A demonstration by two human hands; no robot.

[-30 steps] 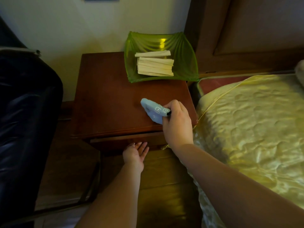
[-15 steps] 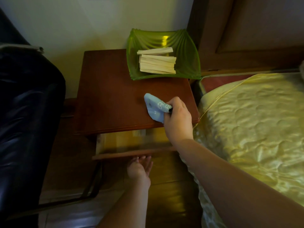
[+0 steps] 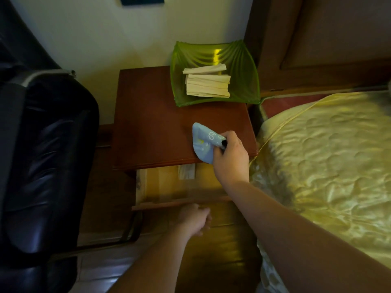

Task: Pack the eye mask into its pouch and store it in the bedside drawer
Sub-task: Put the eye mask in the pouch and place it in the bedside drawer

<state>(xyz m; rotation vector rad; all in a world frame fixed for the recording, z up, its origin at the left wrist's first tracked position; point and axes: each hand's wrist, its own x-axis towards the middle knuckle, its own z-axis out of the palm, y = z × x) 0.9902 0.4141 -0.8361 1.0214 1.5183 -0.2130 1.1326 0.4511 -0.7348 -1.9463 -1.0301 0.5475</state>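
A light blue pouch (image 3: 203,144) with white print lies at the front right of the brown bedside table's top (image 3: 152,132). My right hand (image 3: 230,159) is closed on its right end; a black bit shows at my thumb. The eye mask itself is not visible. Below the tabletop the drawer (image 3: 169,203) stands pulled out, its pale yellowish inside showing with a small whitish item at the back. My left hand (image 3: 195,219) is curled under the drawer's front edge, blurred.
A green glass dish (image 3: 243,66) holding folded cream strips (image 3: 208,84) sits at the table's back right. A black leather chair (image 3: 42,155) stands close on the left. The bed with a yellow quilted cover (image 3: 328,155) and wooden headboard is on the right.
The drawer has gone from shut to pulled well out, drawn by my left hand. My right hand stays on the pouch at the same spot.
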